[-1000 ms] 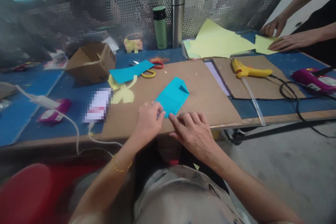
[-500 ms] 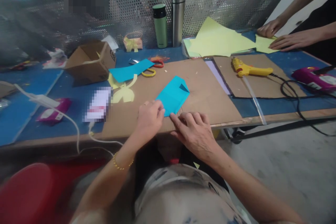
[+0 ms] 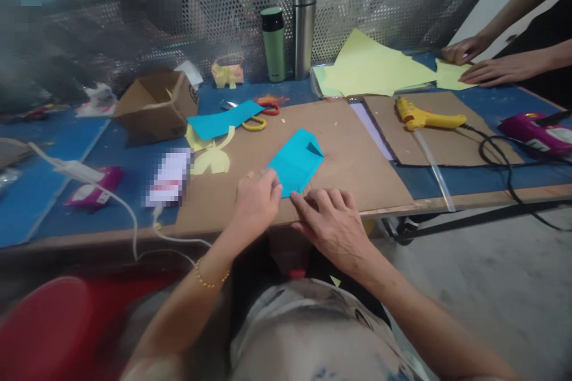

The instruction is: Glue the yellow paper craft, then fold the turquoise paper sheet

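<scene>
A folded piece of blue paper (image 3: pixel 295 161) lies on a cardboard sheet (image 3: pixel 357 172), one corner of it turned up at the right. My left hand (image 3: pixel 258 196) is closed on its lower left edge, the fingers curled together. At the bottom edge, my right hand (image 3: pixel 333 220) has its index finger and thumb closed on the paper, with the other fingers bent. Beyond my left hand are a blue strip (image 3: pixel 223 120), yellow paper cutouts (image 3: pixel 212 161) and scissors (image 3: pixel 254 124) partly under the strip.
A cardboard box (image 3: pixel 154 107) and a pixelated phone (image 3: pixel 168 177) are at left. Two bottles, one green (image 3: pixel 273 47) and one steel (image 3: pixel 304 33), stand behind. To the right lies a yellow glue gun (image 3: pixel 429 118) with a cord. Another person's hands (image 3: pixel 478 62) press yellow paper (image 3: pixel 451 74).
The view has shifted very slightly. Both my hands stay at the same edges of the blue paper, and the other person's hands have hardly moved.
</scene>
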Tool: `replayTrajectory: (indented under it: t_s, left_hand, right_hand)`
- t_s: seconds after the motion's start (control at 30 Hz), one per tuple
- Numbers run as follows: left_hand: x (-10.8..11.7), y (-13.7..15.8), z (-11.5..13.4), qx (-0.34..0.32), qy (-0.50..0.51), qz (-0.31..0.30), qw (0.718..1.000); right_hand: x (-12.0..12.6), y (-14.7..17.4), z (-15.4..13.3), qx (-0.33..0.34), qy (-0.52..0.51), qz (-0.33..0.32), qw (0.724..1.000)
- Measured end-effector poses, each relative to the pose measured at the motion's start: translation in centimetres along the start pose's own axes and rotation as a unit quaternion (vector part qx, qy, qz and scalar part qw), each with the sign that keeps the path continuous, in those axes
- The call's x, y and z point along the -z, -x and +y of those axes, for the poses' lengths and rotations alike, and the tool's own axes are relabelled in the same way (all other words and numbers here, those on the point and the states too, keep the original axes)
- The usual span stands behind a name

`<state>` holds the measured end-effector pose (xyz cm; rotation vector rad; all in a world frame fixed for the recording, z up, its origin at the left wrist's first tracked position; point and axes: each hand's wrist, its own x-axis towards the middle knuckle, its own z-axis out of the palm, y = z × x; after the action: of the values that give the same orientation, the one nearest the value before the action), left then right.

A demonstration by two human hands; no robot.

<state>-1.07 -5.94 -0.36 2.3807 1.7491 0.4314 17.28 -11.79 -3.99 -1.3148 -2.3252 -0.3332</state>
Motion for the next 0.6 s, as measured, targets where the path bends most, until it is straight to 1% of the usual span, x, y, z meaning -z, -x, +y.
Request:
replayTrajectory:
  t_s: [0.2, 0.47, 0.6]
  left_hand:
    - [-0.21, 0.05, -0.05, 0.017, 0.007, 0.006, 1.000]
    - [-0.31, 0.12, -0.18, 0.043, 0.049, 0.023, 0.998]
    - [-0.28, 0.39, -0.35, 0.027, 0.063, 0.026, 0.997]
  right_hand:
    - [0.17, -0.12, -0.02, 0.001, -0.006, -0.001, 1.000]
    - [0.23, -0.19, -0.07, -0.004, -0.007, -0.006, 1.000]
    - [0.17, -0.22, -0.14, -0.010, -0.008, -0.007, 1.000]
